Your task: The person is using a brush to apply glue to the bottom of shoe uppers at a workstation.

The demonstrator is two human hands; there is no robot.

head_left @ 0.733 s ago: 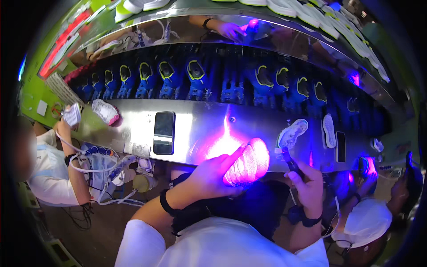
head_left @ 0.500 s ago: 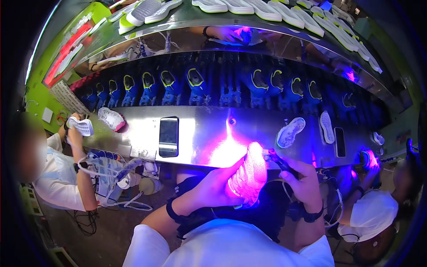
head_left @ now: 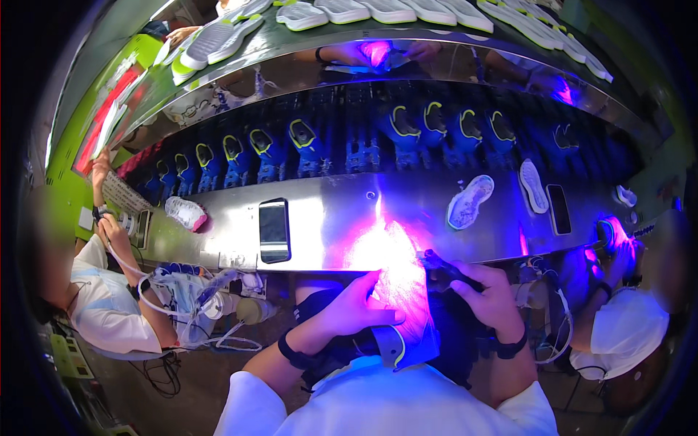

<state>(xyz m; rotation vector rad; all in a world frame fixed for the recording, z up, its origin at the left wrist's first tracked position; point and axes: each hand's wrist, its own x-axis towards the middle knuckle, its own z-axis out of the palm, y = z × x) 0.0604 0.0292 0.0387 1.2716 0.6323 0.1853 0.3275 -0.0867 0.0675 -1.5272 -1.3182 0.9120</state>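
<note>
My left hand [head_left: 358, 305] is closed on the side of a shoe upper [head_left: 407, 320], low in front of the metal bench. Its toe end points away from me under a bright pink-violet glow that washes out detail. The heel opening, with a yellow-green edge, faces down toward me. My right hand [head_left: 486, 294] grips a slim black-handled tool [head_left: 447, 269], its tip close to the upper's right side. Whether the tip touches the upper is lost in the glare.
On the bench [head_left: 320, 232] lie a dark phone [head_left: 274, 231], a loose white sole [head_left: 470, 202] and a narrower sole [head_left: 534, 187]. Blue shoes [head_left: 302, 138] stand in a row behind; white soles [head_left: 392, 10] line the shelf above. Co-workers sit left [head_left: 120, 312] and right [head_left: 618, 327].
The upper has turned in my left hand, so its heel opening now shows toward me. My right hand has shifted slightly left with the tool. The left co-worker now reaches up toward the shelf.
</note>
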